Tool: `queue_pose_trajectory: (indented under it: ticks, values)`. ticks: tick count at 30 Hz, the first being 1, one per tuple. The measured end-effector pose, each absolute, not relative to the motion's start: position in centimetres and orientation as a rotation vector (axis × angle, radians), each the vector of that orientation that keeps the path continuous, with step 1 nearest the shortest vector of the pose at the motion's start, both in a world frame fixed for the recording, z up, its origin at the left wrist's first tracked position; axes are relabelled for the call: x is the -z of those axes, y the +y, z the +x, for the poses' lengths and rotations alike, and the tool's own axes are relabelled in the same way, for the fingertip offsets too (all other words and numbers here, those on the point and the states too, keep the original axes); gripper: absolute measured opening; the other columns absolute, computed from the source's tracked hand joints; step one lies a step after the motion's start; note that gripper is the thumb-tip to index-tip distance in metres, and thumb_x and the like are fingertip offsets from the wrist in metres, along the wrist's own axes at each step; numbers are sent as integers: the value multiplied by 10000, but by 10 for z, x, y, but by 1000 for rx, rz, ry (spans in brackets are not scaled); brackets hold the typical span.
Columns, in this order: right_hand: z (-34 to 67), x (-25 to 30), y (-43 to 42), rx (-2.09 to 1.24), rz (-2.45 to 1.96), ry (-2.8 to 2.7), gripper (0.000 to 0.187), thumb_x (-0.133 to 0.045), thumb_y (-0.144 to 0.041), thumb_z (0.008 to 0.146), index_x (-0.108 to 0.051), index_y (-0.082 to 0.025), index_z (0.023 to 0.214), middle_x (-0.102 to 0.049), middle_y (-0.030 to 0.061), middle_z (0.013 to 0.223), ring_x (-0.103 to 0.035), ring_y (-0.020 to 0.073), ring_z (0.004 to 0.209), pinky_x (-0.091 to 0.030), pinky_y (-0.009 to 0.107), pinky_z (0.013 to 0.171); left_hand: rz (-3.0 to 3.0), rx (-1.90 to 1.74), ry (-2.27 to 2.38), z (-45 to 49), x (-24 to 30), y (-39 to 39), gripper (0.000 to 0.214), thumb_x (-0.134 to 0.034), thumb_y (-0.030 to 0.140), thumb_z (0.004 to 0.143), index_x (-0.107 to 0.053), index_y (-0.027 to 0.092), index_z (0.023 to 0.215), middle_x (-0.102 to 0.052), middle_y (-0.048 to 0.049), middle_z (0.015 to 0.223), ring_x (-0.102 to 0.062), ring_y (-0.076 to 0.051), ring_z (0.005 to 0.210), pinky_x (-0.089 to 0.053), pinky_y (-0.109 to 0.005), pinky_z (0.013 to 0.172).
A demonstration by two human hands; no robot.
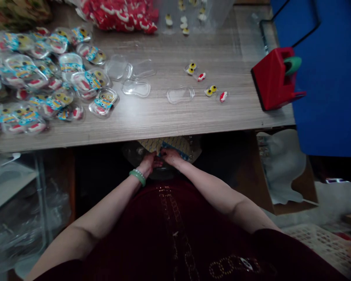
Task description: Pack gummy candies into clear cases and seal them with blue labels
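Note:
Both my hands reach below the table's front edge into my lap. My left hand point(148, 160), with a green bangle on the wrist, and my right hand point(170, 156) meet with fingers curled on a patterned yellow and blue sheet point(175, 145) that lies in a clear container. The fingers pinch at its near edge; what they grip is too dark to make out. On the wooden table point(152, 117) above lie empty clear blister shells point(180, 95), small yellow eye pieces point(210, 91) and small red and white pieces point(223, 96).
A pile of filled blister packs point(46, 78) covers the table's left. A red tape dispenser point(273, 78) stands at the right edge, beside a blue bin point(333, 78). A bag of red pieces point(119, 13) lies at the back. Clear plastic bags lie lower left.

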State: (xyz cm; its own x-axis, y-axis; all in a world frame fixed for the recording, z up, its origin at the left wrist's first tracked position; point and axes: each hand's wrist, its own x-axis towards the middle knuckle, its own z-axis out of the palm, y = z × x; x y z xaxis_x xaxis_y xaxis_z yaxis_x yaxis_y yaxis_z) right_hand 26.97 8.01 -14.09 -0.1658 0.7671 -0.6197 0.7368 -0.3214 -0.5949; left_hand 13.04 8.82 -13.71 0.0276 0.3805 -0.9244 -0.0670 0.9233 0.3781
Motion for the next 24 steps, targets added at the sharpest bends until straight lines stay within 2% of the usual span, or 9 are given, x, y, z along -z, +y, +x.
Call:
queue_pose_trajectory:
  ticks: [4,9,12,18,24]
  values:
    - [266,136,78,-1528,-2030,-1835,221,-554,-232,847,-731,-220,978,-739,27,1045,-654,191,940,-459,245,750,355,-353,1489,132,135,83,236,-500,272,990,-594,104,853,-556,7,543,-556,-112,454,-443,-229,516]
    - [265,130,75,-1450,-2131,-1838,277,-491,-222,891,-755,-207,972,-747,84,1046,-676,228,975,-474,276,799,484,-390,1459,138,128,80,223,-615,214,918,-585,148,707,-572,2,504,-515,-108,419,-396,-214,443]
    - [267,130,77,-1408,-2170,-1806,291,-480,-227,905,-760,-193,975,-753,105,1020,-685,239,963,-488,290,797,519,-413,1425,137,125,80,224,-627,206,909,-596,148,695,-587,-4,524,-529,-103,433,-399,-206,444]
    - [275,127,82,-1363,-2148,-1704,305,-459,-160,900,-754,-205,960,-757,49,901,-686,192,900,-503,260,771,490,-416,1383,132,128,86,203,-642,236,890,-585,139,721,-652,-59,639,-576,-126,480,-488,-258,513]
    - [267,122,69,-1382,-2075,-1684,193,-549,-242,864,-740,-213,847,-747,24,866,-672,186,852,-489,243,732,539,-467,1428,134,125,82,225,-745,289,800,-604,145,699,-591,-24,545,-537,-130,480,-421,-247,504]
